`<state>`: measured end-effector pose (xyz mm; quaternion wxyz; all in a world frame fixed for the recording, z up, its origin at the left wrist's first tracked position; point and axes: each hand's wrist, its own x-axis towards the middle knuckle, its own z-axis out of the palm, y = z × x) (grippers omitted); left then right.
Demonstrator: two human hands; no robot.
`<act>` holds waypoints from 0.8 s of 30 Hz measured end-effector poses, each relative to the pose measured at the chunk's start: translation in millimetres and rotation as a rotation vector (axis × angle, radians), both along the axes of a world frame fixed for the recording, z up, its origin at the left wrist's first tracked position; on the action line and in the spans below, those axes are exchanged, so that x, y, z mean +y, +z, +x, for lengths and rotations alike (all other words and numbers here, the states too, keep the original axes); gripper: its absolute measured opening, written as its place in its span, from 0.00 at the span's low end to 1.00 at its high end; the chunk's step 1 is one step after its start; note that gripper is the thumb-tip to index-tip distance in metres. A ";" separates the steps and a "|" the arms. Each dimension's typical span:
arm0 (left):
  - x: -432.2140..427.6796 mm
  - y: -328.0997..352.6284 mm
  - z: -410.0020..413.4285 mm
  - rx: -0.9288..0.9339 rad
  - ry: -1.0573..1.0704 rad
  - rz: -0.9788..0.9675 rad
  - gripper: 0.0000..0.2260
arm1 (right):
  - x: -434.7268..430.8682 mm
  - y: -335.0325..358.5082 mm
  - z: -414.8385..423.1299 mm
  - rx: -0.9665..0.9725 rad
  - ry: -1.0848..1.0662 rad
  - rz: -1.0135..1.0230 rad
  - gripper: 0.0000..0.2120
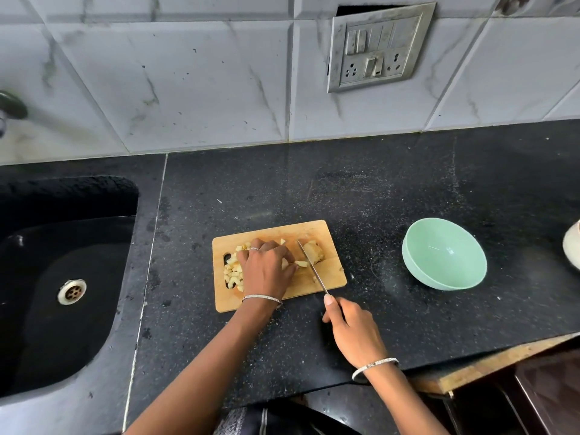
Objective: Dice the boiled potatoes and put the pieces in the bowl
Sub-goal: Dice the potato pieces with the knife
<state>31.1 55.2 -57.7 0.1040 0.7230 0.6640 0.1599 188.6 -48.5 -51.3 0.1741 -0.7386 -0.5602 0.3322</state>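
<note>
Back wall: glossy white marble-veined square tiles (pixel 188 73), flecked with dark specks. Set into it, upper right: tarnished grey metal switch-and-socket plate (pixel 379 48) (sits crooked, dark gap above its top edge). Black speckled stone countertop (pixel 408 183). Left: sunken black sink (pixel 62 246), round steel drain (pixel 72 291). Far left, blurred dark fitting (pixel 11 105), possibly a tap.

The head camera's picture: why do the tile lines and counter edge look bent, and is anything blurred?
In the head view, the wide-angle lens bows the tile lines and countertop edge; the tap at the left edge is smeared; the cutting board and mint bowl look sharp.
</note>
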 end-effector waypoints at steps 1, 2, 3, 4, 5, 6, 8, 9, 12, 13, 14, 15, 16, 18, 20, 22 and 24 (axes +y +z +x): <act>-0.2 0.8 -0.9 0.016 0.000 -0.004 0.07 | 0.0 -0.9 -1.5 -0.006 0.000 -0.012 0.23; -0.4 1.5 -1.5 0.026 -0.001 -0.007 0.07 | -0.3 -1.5 -2.7 -0.010 0.001 -0.024 0.23; -0.4 2.1 -1.5 0.031 -0.004 -0.007 0.08 | -0.9 -2.1 -3.7 -0.015 0.003 -0.035 0.23; -0.4 2.7 -1.3 0.035 -0.010 -0.005 0.09 | -1.6 -3.1 -4.6 -0.022 0.006 -0.044 0.23; -0.4 3.7 -0.7 0.038 -0.018 -0.004 0.09 | -2.1 -3.8 -5.6 -0.031 0.009 -0.050 0.23; -0.3 4.4 0.0 0.042 -0.025 -0.004 0.09 | -2.1 -4.4 -6.4 -0.035 0.011 -0.057 0.23; 0.0 6.1 1.4 0.052 -0.033 -0.013 0.08 | -1.7 -4.9 -7.5 -0.035 0.011 -0.065 0.24; 0.3 6.2 1.8 0.053 -0.032 -0.019 0.07 | -1.4 -5.2 -8.0 -0.038 0.012 -0.067 0.24; 1.0 5.6 2.8 0.040 -0.026 -0.036 0.06 | -0.3 -7.9 -9.8 -0.039 0.017 -0.077 0.24; 1.4 5.5 3.6 0.034 -0.025 -0.040 0.06 | 0.7 -9.1 -10.9 -0.036 0.023 -0.085 0.25; 1.6 5.2 3.9 0.028 -0.021 -0.044 0.06 | 1.8 -10.5 -12.1 -0.037 0.027 -0.098 0.25; 1.8 5.2 3.9 0.023 -0.016 -0.046 0.05 | 2.8 -11.2 -13.3 -0.046 0.027 -0.108 0.25; 1.9 4.8 4.1 0.017 -0.011 -0.049 0.05 | 3.5 -11.1 -14.1 -0.064 0.023 -0.120 0.25; 1.7 4.9 3.8 0.004 0.003 -0.052 0.04 | 3.5 -9.7 -14.6 -0.100 0.004 -0.133 0.25; 1.5 5.8 4.1 -0.003 0.012 -0.059 0.04 | 1.9 -8.0 -12.6 -0.133 -0.013 -0.125 0.25; 1.4 6.4 3.9 -0.003 0.015 -0.064 0.04 | 1.7 -5.8 -9.8 -0.146 -0.021 -0.107 0.25; 1.4 7.4 2.8 -0.003 0.019 -0.070 0.04 | 3.2 -5.1 -8.0 -0.121 -0.007 -0.079 0.25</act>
